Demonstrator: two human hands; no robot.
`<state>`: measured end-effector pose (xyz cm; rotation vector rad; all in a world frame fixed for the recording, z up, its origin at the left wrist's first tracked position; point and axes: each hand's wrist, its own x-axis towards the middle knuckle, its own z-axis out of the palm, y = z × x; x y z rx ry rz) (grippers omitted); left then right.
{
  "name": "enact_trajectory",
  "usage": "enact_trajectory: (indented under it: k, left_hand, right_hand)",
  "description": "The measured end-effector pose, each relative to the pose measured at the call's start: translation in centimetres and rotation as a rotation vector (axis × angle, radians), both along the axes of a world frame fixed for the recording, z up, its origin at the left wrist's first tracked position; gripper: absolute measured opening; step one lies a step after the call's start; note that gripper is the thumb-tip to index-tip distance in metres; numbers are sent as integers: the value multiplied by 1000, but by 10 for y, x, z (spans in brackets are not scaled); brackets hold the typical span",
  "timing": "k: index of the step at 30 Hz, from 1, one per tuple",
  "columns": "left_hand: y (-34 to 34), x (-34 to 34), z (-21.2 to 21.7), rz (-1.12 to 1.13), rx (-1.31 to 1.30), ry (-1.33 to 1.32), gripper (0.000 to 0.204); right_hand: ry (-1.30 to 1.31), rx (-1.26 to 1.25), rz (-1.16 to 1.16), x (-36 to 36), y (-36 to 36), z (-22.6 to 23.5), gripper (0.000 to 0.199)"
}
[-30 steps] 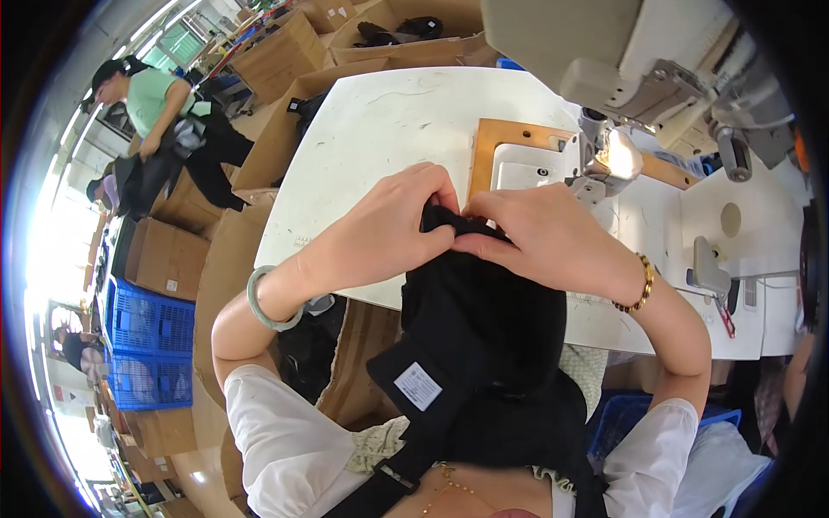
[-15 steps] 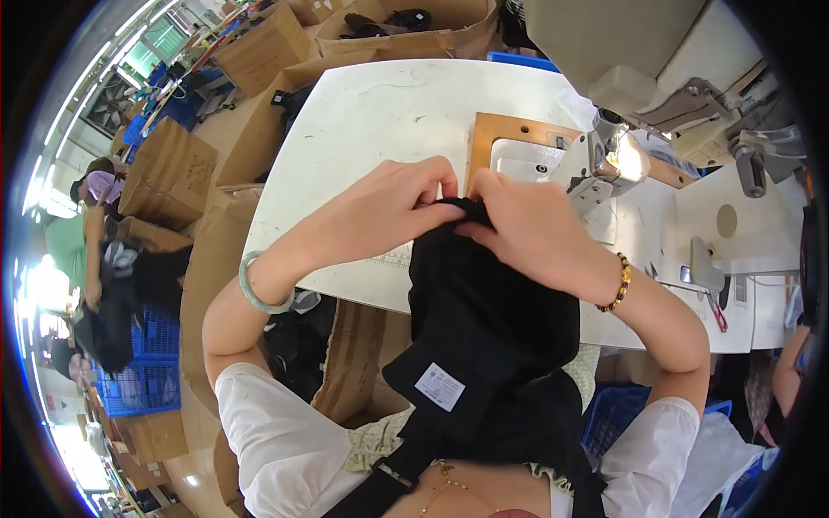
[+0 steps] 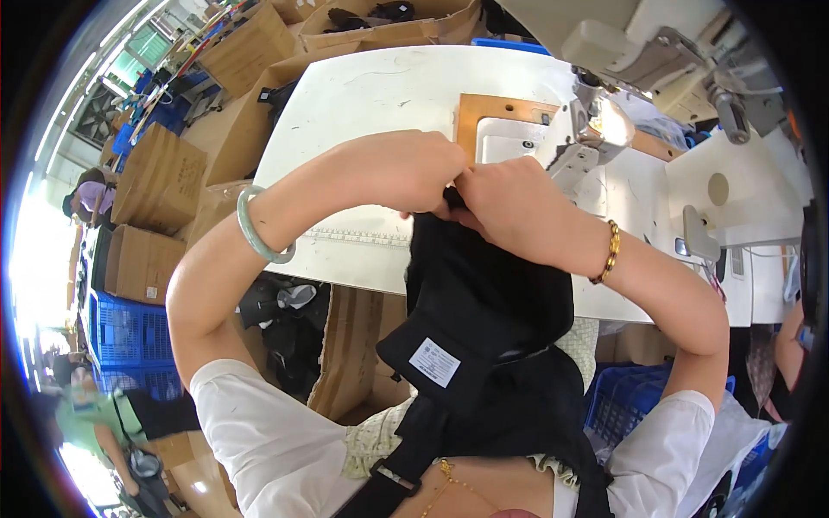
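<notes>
The top edge of the black fabric piece (image 3: pixel 488 302) is pinched by both hands, left hand (image 3: pixel 401 171) and right hand (image 3: pixel 509 207) closed and touching, above the white surface (image 3: pixel 363 95), near the sewing machine (image 3: pixel 639 60).

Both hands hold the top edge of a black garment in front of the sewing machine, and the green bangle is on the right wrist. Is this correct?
One detail is wrong. In the head view, the green bangle is on the left wrist; the right wrist wears a gold bead bracelet. The rest stands: the left hand and right hand hold the top edge of the black garment in front of the sewing machine.
</notes>
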<state>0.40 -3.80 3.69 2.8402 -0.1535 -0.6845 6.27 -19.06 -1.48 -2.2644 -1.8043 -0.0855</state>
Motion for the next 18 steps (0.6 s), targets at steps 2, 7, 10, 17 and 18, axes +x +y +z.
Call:
enact_trajectory:
  k: [2, 7, 10, 17, 18]
  left_hand:
    - [-5, 3, 2, 40, 104, 120, 28]
    - [-14, -5, 19, 108, 105, 184, 32]
    - [-12, -16, 44, 50, 271, -52, 25]
    - [22, -18, 62, 64, 743, -1035, 14]
    - [29, -12, 53, 153, 818, -990, 17]
  right_hand:
    - [98, 64, 65, 5, -6, 0, 8]
    - [114, 159, 83, 1, -4, 6, 10]
    - [39, 283, 86, -1, 4, 22, 13]
    - [-490, 773, -39, 5, 8, 38, 35]
    - [-453, 673, 25, -2, -9, 29, 42]
